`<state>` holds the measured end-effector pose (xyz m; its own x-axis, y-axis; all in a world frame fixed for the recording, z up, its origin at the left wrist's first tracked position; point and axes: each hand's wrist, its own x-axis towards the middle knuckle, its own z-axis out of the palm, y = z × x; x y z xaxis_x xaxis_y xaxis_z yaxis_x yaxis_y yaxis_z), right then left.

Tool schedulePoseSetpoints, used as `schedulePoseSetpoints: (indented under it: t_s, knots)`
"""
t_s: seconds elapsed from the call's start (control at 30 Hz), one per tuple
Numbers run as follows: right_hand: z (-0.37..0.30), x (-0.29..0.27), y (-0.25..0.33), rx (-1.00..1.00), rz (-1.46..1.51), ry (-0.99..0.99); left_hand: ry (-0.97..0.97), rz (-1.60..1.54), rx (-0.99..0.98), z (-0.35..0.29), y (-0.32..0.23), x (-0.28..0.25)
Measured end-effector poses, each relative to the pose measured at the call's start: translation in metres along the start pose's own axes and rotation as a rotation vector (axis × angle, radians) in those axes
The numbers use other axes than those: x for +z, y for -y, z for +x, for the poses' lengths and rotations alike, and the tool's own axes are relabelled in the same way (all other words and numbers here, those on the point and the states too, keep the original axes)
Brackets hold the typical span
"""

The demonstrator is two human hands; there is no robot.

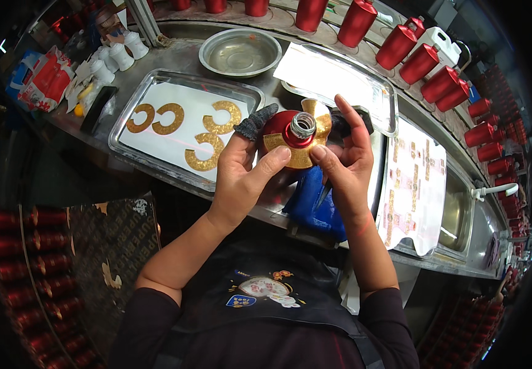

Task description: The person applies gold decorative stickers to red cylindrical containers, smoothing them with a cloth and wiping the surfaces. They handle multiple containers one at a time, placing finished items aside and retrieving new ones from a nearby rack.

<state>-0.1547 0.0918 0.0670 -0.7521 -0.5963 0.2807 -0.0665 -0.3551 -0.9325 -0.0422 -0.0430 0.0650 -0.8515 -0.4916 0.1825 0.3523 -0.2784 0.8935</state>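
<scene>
A red metal bottle (276,126) with a bare threaded neck is held up in front of me, its mouth toward me. Around its shoulder lies a curved gold decal (296,158), whose right end stands up off the surface. My left hand (247,169) is closed on the bottle's left side, with the thumb on the decal and a dark covering on one finger. My right hand (351,161) presses its thumb to the decal's right part; one finger stretches upward and others are hidden. Below the bottle is a blue object (318,203).
Left, a metal tray (118,126) holds several gold C-shaped decals (204,152) on white backing. Behind are a steel bowl (240,52) and a tray with white sheets (333,71). A patterned decal sheet (415,184) lies right, beside a sink (460,215). Red bottles (395,46) line the conveyor.
</scene>
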Motion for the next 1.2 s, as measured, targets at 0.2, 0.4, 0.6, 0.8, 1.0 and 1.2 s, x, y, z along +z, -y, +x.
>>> schedulePoseSetpoints:
  t_s: [0.2, 0.4, 0.6, 0.8, 1.0, 1.2]
  knots:
    - [0.0042, 0.0002, 0.0008, 0.011, 0.072, -0.031, -0.013, -0.015, 0.004, 0.0003, -0.0002, 0.0007]
    - [0.0002, -0.0019, 0.0037, 0.056, -0.029, 0.032, -0.009, 0.004, 0.034, -0.0001, 0.0020, 0.0016]
    - [0.0015, 0.0026, -0.0024, -0.013, -0.017, 0.002, -0.020, 0.007, 0.036, 0.0007, 0.0031, 0.0022]
    - [0.0038, 0.0020, -0.0006, -0.007, -0.043, 0.003, -0.007, 0.006, 0.056, 0.0011, 0.0019, 0.0023]
    - [0.0055, 0.0052, -0.0008, -0.016, -0.006, 0.002, -0.020, 0.001, 0.040, 0.0021, 0.0026, 0.0020]
    - [0.0039, 0.0064, -0.0014, -0.017, -0.024, -0.022, -0.022, 0.022, 0.053, 0.0022, 0.0034, 0.0016]
